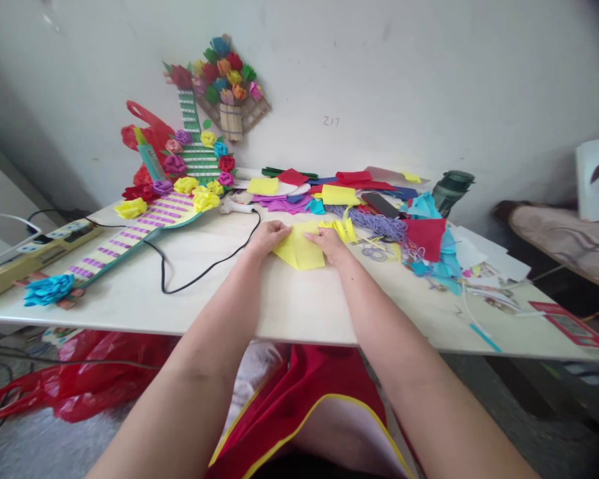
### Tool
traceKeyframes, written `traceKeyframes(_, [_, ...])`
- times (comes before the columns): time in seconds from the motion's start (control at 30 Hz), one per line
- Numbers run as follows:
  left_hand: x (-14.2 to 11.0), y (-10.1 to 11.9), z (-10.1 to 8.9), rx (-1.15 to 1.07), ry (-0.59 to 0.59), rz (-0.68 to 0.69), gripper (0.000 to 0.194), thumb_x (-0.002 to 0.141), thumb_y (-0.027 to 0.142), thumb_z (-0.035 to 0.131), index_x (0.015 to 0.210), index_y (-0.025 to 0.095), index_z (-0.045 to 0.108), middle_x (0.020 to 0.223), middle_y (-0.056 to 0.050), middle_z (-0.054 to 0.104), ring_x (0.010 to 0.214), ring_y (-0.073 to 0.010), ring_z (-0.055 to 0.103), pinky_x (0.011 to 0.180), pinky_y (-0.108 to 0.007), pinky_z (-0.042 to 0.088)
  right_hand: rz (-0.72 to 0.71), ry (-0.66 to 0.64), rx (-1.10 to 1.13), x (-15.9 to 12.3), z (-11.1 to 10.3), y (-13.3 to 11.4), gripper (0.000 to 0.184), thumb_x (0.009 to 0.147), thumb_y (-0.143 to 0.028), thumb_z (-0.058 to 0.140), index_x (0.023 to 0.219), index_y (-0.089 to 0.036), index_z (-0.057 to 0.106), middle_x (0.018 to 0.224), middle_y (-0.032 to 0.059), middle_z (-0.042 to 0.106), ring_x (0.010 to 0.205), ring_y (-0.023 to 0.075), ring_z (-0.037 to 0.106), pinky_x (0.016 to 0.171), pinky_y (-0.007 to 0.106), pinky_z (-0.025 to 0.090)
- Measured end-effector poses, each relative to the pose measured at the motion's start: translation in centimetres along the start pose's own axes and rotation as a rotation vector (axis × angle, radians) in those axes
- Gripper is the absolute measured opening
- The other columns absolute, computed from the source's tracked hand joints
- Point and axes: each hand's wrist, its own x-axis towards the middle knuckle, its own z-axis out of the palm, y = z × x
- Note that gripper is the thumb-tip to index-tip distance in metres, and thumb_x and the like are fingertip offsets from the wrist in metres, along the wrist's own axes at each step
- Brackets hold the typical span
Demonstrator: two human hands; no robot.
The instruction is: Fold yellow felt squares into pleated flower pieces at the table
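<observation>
Left hand (273, 236): grip pinched closed, thumb uppermost, on the left side of a yellow paper sheet (303, 249). Right hand (333, 245): grip likewise closed, with the sheet's upper right side between thumb and fingers. The sheet lies between my two hands, over the middle of the desk (219, 306), toward its far half; a crease runs down it. Cannot tell whether its lower edge touches the desk top.

Just beyond my right hand: yellow paper curls (348, 231), and to the right of these a bundle of purple string (392, 227). Further right, a red paper piece (426, 238) lies over light blue paper; a dark bottle (449, 193) stands behind. Coloured paper pieces are spread along the wall side, among them a yellow square (263, 185).

To the left of my left hand: a black cord (203, 275) loops across the desk, leading from a white tool (237, 205). Left of the loop, a long craft piece (152, 226) with purple strips, yellow paper flowers (205, 199) at its far end, a blue paper flower (48, 290) at its near end.
</observation>
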Motion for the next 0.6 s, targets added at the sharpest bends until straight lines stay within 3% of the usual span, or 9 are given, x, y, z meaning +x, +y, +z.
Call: traceKeyframes(0.6, [-0.06, 0.07, 0.26, -0.085, 0.027, -0.049, 0.022, 0.062, 0.038, 0.063, 0.068, 0.017, 0.06, 0.056, 0.002, 0.056, 0.053, -0.0121, 0.05, 0.049, -0.022, 0.036, 0.019, 0.057, -0.037, -0.24, 0.28, -0.26, 0.01, 0.06, -0.019, 0.074, 0.062, -0.016, 0.064, 0.055, -0.0013, 0.064, 0.051, 0.016, 0.061, 0.056, 0.029, 0.051])
